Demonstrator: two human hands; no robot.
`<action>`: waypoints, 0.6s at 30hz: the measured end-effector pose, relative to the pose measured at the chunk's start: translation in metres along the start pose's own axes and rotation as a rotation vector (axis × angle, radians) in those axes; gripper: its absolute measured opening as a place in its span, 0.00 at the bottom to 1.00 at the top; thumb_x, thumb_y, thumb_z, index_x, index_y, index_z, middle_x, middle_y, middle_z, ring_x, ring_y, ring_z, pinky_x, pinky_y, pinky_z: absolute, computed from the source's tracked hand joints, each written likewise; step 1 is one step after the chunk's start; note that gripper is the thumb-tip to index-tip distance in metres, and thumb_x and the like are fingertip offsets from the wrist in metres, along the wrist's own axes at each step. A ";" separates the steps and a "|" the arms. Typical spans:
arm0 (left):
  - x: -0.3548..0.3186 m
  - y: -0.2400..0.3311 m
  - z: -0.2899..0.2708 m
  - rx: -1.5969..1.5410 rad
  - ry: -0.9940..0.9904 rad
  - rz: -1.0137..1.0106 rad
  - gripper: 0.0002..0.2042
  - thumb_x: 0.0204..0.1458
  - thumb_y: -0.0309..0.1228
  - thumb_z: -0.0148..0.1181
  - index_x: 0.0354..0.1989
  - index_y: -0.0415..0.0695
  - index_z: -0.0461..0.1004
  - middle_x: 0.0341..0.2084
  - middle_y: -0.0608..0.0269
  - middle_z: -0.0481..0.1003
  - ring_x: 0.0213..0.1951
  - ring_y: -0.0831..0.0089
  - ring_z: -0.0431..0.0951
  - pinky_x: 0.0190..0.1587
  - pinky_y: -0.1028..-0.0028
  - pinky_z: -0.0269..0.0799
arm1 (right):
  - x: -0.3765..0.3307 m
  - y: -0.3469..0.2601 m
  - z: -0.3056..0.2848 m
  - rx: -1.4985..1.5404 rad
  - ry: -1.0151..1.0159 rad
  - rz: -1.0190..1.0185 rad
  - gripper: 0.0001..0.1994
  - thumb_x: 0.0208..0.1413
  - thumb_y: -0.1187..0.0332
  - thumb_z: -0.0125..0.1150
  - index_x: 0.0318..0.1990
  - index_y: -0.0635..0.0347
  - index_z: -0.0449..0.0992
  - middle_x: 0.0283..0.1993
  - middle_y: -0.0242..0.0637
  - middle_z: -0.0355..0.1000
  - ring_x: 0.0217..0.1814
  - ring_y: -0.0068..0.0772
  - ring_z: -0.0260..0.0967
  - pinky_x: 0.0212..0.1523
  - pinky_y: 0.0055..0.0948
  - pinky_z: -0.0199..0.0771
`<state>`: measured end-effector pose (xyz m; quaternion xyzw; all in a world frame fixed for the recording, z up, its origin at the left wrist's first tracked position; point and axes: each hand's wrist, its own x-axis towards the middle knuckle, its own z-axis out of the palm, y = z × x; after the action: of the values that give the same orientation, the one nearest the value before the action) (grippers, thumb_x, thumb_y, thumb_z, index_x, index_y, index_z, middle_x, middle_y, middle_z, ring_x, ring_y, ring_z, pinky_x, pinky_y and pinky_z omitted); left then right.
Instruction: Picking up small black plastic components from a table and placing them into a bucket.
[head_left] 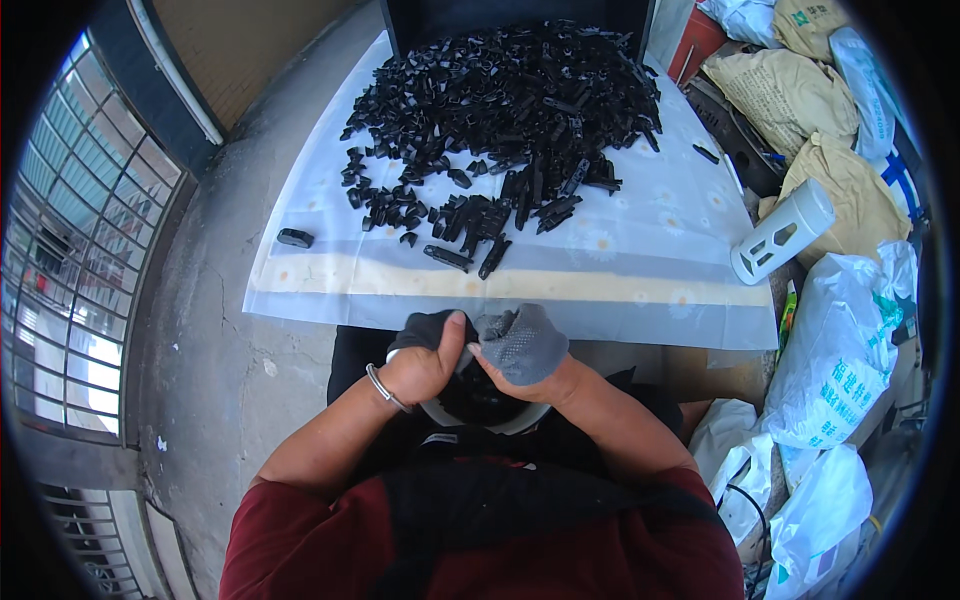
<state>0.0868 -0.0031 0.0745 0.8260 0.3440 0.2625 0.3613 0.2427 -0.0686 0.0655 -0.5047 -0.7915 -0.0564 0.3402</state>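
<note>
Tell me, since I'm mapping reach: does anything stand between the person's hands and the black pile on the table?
Nothing tall is visible between them. Only a few black pieces lie on the tablecloth at the near edge of the black pile, toward the left hand and right hand.

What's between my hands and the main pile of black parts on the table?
In the head view, the near stretch of flowered table cover, with a cream band across it, then a few loose black parts.
</note>
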 end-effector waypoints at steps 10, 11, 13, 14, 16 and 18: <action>-0.002 -0.004 -0.001 -0.023 -0.079 -0.022 0.19 0.57 0.38 0.38 0.24 0.36 0.69 0.18 0.44 0.69 0.24 0.48 0.68 0.29 0.61 0.64 | 0.006 -0.008 -0.002 -0.048 -0.202 0.007 0.04 0.42 0.70 0.53 0.28 0.55 0.72 0.28 0.36 0.69 0.31 0.38 0.67 0.31 0.36 0.65; -0.002 -0.005 -0.002 -0.100 -0.111 -0.023 0.20 0.57 0.40 0.37 0.24 0.36 0.69 0.18 0.45 0.70 0.23 0.48 0.69 0.29 0.61 0.65 | 0.006 -0.006 -0.002 -0.047 -0.203 0.010 0.04 0.42 0.70 0.53 0.28 0.55 0.72 0.28 0.36 0.69 0.31 0.38 0.67 0.31 0.36 0.65; -0.002 -0.011 -0.001 -0.132 -0.062 -0.082 0.23 0.57 0.44 0.36 0.25 0.36 0.70 0.17 0.49 0.70 0.22 0.52 0.70 0.28 0.63 0.65 | 0.009 0.002 -0.005 0.182 -0.041 0.100 0.06 0.45 0.65 0.54 0.27 0.56 0.72 0.26 0.36 0.69 0.30 0.40 0.67 0.31 0.37 0.65; 0.002 -0.010 -0.005 -0.163 -0.011 -0.141 0.25 0.57 0.47 0.34 0.26 0.37 0.70 0.17 0.53 0.71 0.21 0.57 0.71 0.27 0.65 0.66 | 0.010 0.009 -0.010 0.187 -0.045 0.103 0.06 0.45 0.65 0.54 0.27 0.56 0.72 0.26 0.36 0.69 0.30 0.40 0.67 0.31 0.37 0.65; 0.008 -0.019 -0.022 -0.571 -0.223 -0.554 0.23 0.57 0.47 0.34 0.35 0.40 0.71 0.23 0.61 0.72 0.24 0.76 0.71 0.25 0.79 0.65 | 0.018 0.026 -0.025 -0.022 -0.264 0.132 0.06 0.45 0.66 0.54 0.29 0.56 0.74 0.29 0.36 0.70 0.32 0.41 0.67 0.34 0.37 0.66; 0.009 -0.018 -0.020 -1.016 -0.179 -0.644 0.16 0.55 0.39 0.39 0.38 0.41 0.71 0.25 0.61 0.72 0.26 0.76 0.71 0.26 0.79 0.67 | 0.024 0.041 -0.015 -0.149 -0.139 0.126 0.05 0.45 0.67 0.54 0.28 0.56 0.74 0.31 0.36 0.70 0.33 0.41 0.67 0.35 0.37 0.66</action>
<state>0.0723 0.0213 0.0745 0.4234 0.3765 0.2010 0.7991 0.2782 -0.0370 0.0805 -0.5799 -0.7735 -0.0585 0.2491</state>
